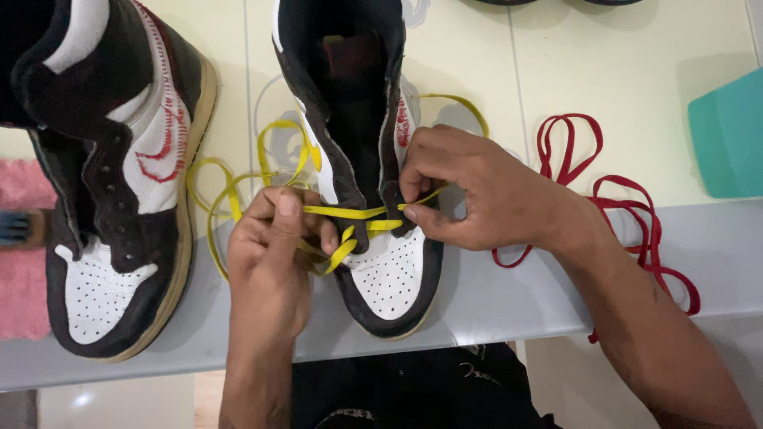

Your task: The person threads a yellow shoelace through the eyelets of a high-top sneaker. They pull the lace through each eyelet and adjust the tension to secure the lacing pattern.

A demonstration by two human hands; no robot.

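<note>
A black-and-white high-top sneaker (387, 274) stands toe toward me at the table's front edge. A yellow shoelace (350, 213) crosses its lowest eyelets and loops loosely to the left. My left hand (274, 254) pinches the lace at the shoe's left side. On the shoe's right side, my right hand (469, 191) grips the other part of the yellow lace at an eyelet. A second matching sneaker (119, 183), without a lace, stands to the left.
A red shoelace (628, 214) lies coiled to the right on the pale table (556, 294). A teal object (727, 147) sits at the right edge. A pink cloth (20, 278) with a brush lies at the far left.
</note>
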